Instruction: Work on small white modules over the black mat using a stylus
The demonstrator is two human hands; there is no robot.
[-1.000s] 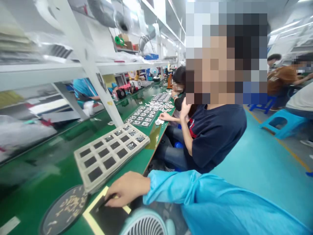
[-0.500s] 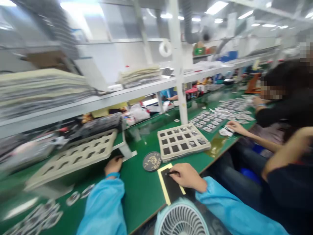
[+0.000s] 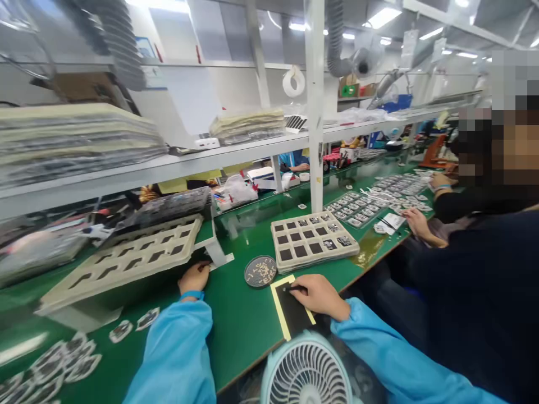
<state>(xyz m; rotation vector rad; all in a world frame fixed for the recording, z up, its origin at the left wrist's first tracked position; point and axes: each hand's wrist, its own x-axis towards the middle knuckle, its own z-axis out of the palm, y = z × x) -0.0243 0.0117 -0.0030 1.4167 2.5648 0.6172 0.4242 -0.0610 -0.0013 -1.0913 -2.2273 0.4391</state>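
Green bench [image 3: 248, 331] carries a black, yellow-edged mat [image 3: 291, 311], long axis running away from its near edge. Right hand [image 3: 320, 294] rests there, fingers [image 3: 304, 288] pinching a thin dark tool [image 3: 292, 288] pointing left. Left hand [image 3: 194, 276] touches a grey tray [image 3: 126, 264]; finger state unclear.

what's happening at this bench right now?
A person in blue sleeves sits at a green bench. The right hand holds a thin dark tool on a black pad. The left hand rests at the edge of a tilted tray. A round dish and compartment tray sit just beyond.
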